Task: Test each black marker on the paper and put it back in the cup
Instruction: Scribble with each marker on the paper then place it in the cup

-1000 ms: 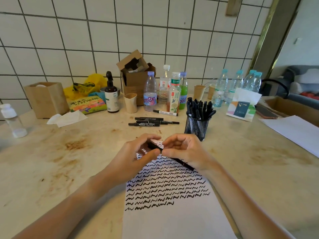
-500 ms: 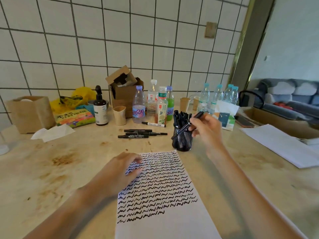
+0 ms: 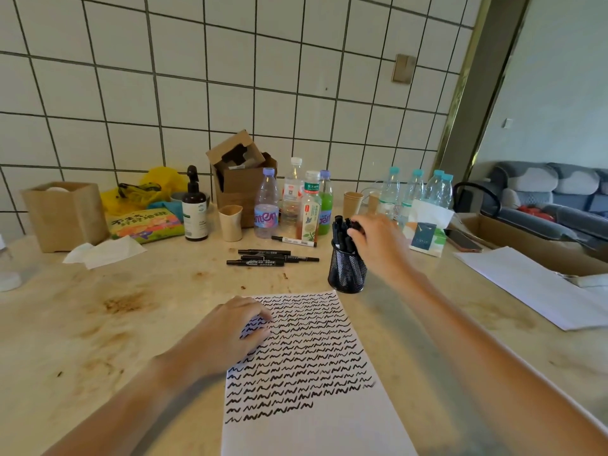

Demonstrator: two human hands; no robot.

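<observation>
A black mesh cup (image 3: 346,274) full of black markers (image 3: 339,229) stands in the middle of the stained table. My right hand (image 3: 383,250) is at the cup's rim, its fingers closed around the top of a black marker that stands in the cup with the others. In front of the cup lies a white paper (image 3: 316,426) covered with rows of black squiggles. My left hand (image 3: 227,335) rests flat on the paper's upper left corner, fingers spread and holding nothing. Three loose black markers (image 3: 263,257) lie on the table left of the cup, and a white-barrelled one (image 3: 294,240) lies just behind them.
Drink bottles (image 3: 267,209), a pump bottle (image 3: 194,209), paper cups (image 3: 231,222) and an open cardboard box (image 3: 241,179) line the tiled wall. A wooden box (image 3: 64,215) and tissues (image 3: 105,251) are at the left. White sheets (image 3: 533,284), a phone (image 3: 464,241) and a tissue pack (image 3: 426,232) lie right.
My right hand carried the marker from over the paper to the cup and lowered it in among the others. My left hand let go and settled flat on the paper.
</observation>
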